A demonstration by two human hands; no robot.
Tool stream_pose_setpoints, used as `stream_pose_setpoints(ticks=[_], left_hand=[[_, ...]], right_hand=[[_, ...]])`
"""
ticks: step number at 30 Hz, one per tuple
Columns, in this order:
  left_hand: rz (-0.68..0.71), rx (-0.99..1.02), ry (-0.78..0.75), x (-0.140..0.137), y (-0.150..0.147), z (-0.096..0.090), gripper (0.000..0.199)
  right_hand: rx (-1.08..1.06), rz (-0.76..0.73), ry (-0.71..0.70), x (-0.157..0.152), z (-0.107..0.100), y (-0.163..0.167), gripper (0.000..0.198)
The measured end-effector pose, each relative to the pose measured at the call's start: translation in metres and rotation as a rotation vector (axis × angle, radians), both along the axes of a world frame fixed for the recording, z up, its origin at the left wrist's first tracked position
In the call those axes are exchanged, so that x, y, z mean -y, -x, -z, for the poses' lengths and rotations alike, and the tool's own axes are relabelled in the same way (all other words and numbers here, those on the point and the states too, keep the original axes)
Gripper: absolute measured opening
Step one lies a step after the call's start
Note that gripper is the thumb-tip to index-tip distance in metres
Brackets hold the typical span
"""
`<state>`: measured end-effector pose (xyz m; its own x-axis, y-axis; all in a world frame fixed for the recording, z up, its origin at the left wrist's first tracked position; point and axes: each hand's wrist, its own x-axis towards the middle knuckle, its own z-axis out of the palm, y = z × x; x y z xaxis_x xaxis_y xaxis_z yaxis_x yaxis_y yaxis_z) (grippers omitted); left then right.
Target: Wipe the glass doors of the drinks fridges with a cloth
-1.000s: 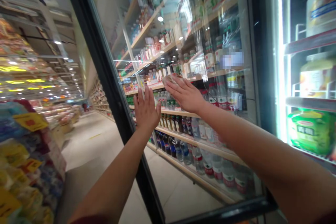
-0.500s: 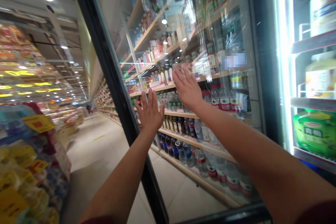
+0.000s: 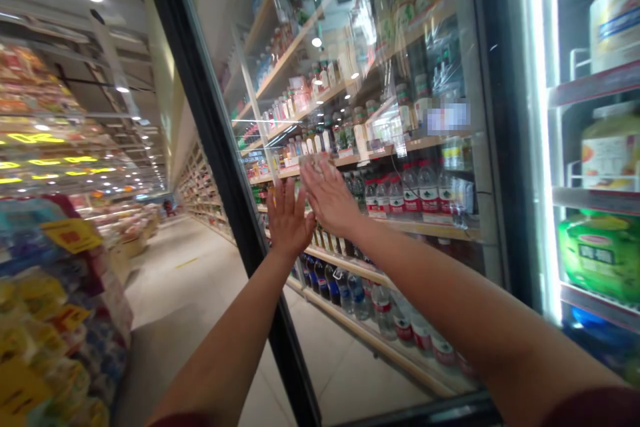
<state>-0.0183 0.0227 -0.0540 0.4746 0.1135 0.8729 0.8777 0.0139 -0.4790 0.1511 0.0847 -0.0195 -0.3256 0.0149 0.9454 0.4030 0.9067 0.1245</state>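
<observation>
Up against the glass door (image 3: 380, 97), my L hand (image 3: 289, 223) sits nr the door's black L edge (image 3: 207, 140), fingers straight, a bit spread, holding nothing; prob. steadying it. R hand (image 3: 330, 200), just beside it, has fingers out flat too, pressing a pale cloth (image 3: 313, 162) on the door, approx. mid-pane, not clenched. Door's open: lit fridge shelves (image 3: 595, 200) to its R, bottle shelves (image 3: 347, 266) showing thru it, bagged goods (image 3: 40, 307) well off to its L. Wiping's prob. partway, I'd say: cloth's on the glass, but can't tell which bits are done. Pale streaks (image 3: 440, 57) on the door's R half cld be smears or just reflections; if smears, that side's left to do.
</observation>
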Motion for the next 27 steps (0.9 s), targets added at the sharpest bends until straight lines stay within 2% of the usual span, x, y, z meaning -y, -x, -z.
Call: stream_pose_setpoints(ticks=[2,4,5,7,10,12,15,16,18,21,23,25,27], left_hand=[[0.032,-0.122,0.045,-0.001,0.005,0.002,0.067],[0.011,-0.141,0.096,-0.001,0.004,0.001,0.061],[0.0,-0.135,0.11,0.0,0.002,0.0,0.058],[-0.013,-0.118,0.116,0.002,-0.006,0.0,0.051],[0.005,-0.074,0.092,0.007,-0.022,0.003,0.038],[0.038,-0.014,0.039,0.007,-0.035,0.006,0.029],[0.093,0.081,-0.042,0.004,-0.052,0.003,0.018],[0.111,0.105,-0.051,0.003,-0.056,0.001,0.021],[0.127,0.148,-0.038,0.0,-0.063,-0.002,0.04],[0.062,0.243,-0.032,-0.002,-0.072,0.004,0.066],[-0.017,0.26,-0.015,-0.002,-0.077,0.015,0.072],[-0.084,0.165,0.064,0.0,-0.079,0.021,0.072],[-0.13,0.015,0.166,0.004,-0.075,0.015,0.067]], right_hand=[[0.057,-0.101,0.022,0.003,0.0,0.0,0.081],[0.006,-0.144,0.037,-0.006,-0.003,-0.016,0.085],[-0.043,-0.118,0.032,-0.013,-0.003,-0.029,0.084],[-0.117,0.027,-0.018,-0.031,0.001,-0.059,0.079],[-0.037,0.239,-0.135,-0.055,0.023,-0.092,0.071],[-0.001,0.307,-0.176,-0.063,0.038,-0.1,0.068],[-0.055,0.355,-0.18,-0.062,0.052,-0.093,0.066],[-0.086,0.367,-0.171,-0.06,0.054,-0.089,0.065],[-0.168,0.393,-0.132,-0.053,0.058,-0.079,0.062],[-0.258,0.405,-0.056,-0.046,0.062,-0.07,0.062],[-0.261,0.391,-0.039,-0.044,0.064,-0.068,0.063],[-0.241,0.381,-0.037,-0.044,0.067,-0.069,0.066],[-0.213,0.38,-0.043,-0.045,0.069,-0.071,0.069]])
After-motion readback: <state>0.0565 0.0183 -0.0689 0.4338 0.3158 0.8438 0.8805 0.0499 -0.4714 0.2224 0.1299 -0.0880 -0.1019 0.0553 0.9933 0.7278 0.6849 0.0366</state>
